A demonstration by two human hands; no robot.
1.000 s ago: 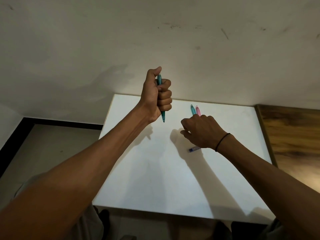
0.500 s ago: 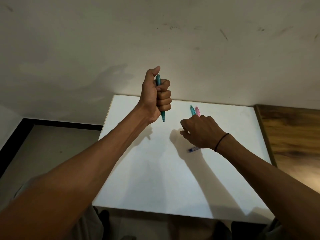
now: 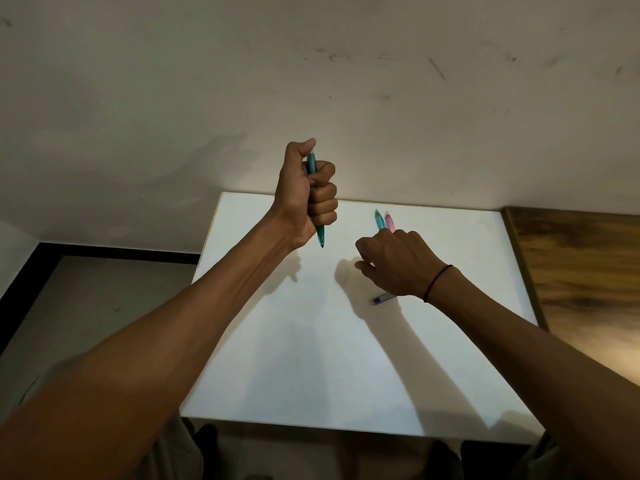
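A white table [image 3: 311, 358] stands against a scuffed, pale wall [image 3: 346, 98], with a brown wooden surface [image 3: 581, 271] touching its right edge and grey floor [image 3: 86, 306] to its left.

The left hand [image 3: 304, 199] is raised above the far left part of the table. Its fingers are curled into a tight fist round a dark green pen [image 3: 320, 235]. The pen stands nearly upright, tip down, and the thumb rests against its top end. The tip hangs clear of the table.

The right hand [image 3: 398, 263] lies low over the far middle of the table, knuckles up and fingers bent downward. Whether those fingers grip anything cannot be told, as the hand hides them. A light teal pen [image 3: 379, 220] and a pink pen [image 3: 389, 221] lie side by side, just touching, and their far ends stick out beyond the knuckles. The end of a blue pen [image 3: 382, 299] shows on the table from under the near side of this hand, close to the wrist, which wears a thin black band [image 3: 437, 282].
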